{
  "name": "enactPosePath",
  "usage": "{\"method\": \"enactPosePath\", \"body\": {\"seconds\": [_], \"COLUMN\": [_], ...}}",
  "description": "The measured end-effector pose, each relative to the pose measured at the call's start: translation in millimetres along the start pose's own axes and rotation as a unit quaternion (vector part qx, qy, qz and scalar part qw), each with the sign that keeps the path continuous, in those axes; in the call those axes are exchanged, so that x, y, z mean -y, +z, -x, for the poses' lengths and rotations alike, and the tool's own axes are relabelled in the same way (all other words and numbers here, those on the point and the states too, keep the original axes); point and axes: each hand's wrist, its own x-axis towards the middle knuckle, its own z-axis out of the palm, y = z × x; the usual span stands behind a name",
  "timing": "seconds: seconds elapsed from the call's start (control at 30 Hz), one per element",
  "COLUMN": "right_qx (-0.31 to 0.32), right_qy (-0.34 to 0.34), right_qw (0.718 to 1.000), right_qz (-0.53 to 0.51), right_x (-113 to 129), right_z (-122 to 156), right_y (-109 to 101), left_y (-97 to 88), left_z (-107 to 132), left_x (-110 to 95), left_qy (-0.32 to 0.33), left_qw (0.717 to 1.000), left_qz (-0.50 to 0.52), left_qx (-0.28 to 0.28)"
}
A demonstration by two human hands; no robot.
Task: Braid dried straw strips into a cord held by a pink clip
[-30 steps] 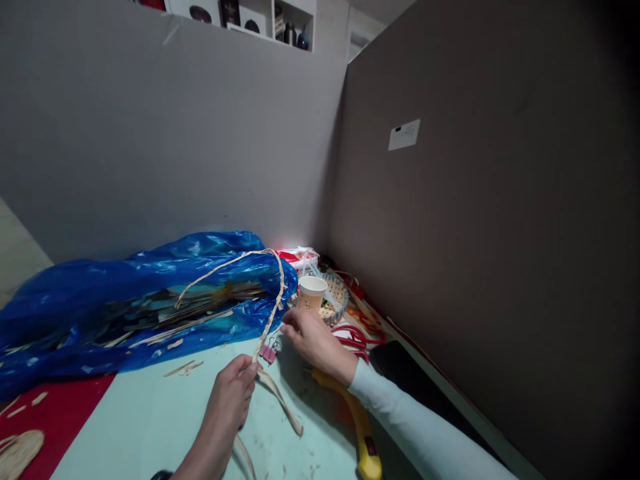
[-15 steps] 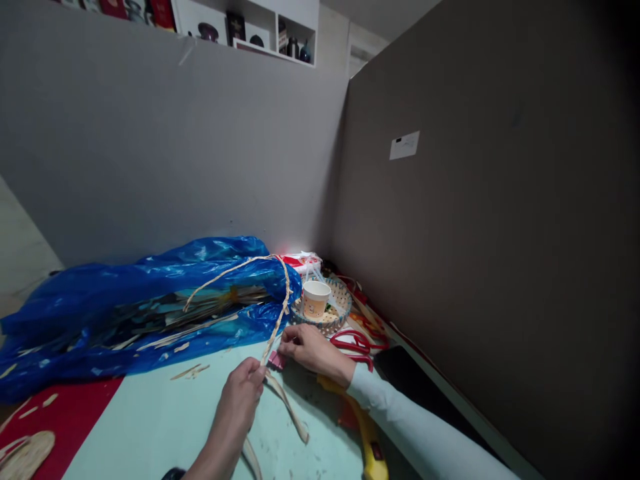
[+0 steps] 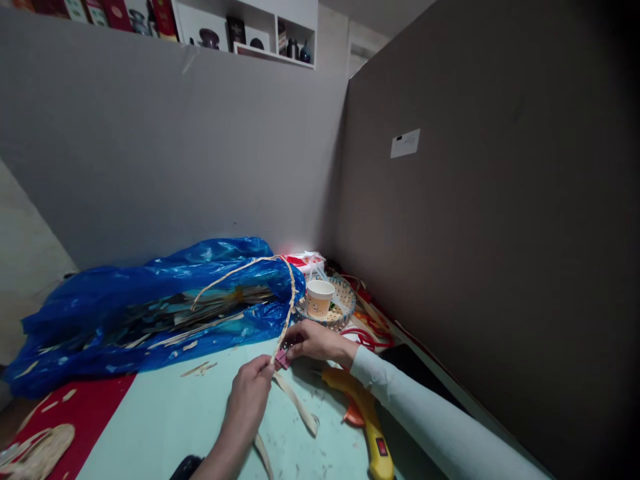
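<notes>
White open-fronted shelf (image 3: 260,17) runs along the upper left of the frame, with small dark bottles (image 3: 293,49) in it. From where I'm standing there's also a white rectangular card (image 3: 405,143) stuck on the dark grey-brown partition (image 3: 480,233), upper right. Mid-frame, a white-and-peach paper cup (image 3: 319,300) sits in a round woven basket (image 3: 349,300). Lower right of centre? Curved yellow plastic tool (image 3: 369,423), red button on its handle.
</notes>
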Motion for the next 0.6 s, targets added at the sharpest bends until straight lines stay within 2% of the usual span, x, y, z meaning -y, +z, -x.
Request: {"method": "enactPosePath", "body": {"seconds": [0.17, 0.37, 0.47, 0.6], "right_qx": [0.009, 0.056, 0.079, 0.077], "right_qy": [-0.005, -0.042, -0.039, -0.019], "right_qw": [1.000, 0.995, 0.993, 0.993], "right_qz": [-0.022, -0.068, -0.075, -0.083], "right_x": [-2.3, -8.0, -13.0, -17.7], "right_z": [0.5, -3.0, -8.2, -10.7], "right_y": [0.3, 2.6, 0.6, 1.0], "left_y": [-3.2, -3.3, -6.7, -11.1], "left_z": [10.1, 19.5, 20.0, 20.4], "left_x": [-14.5, -25.0, -29.4, -35.6], "left_qy": [0.021, -0.018, -0.038, -0.045], "left_qw": [0.997, 0.989, 0.985, 0.981], "left_qz": [-0.071, -0.145, -0.167, -0.188], "left_qx": [0.014, -0.001, 0.000, 0.015]}}
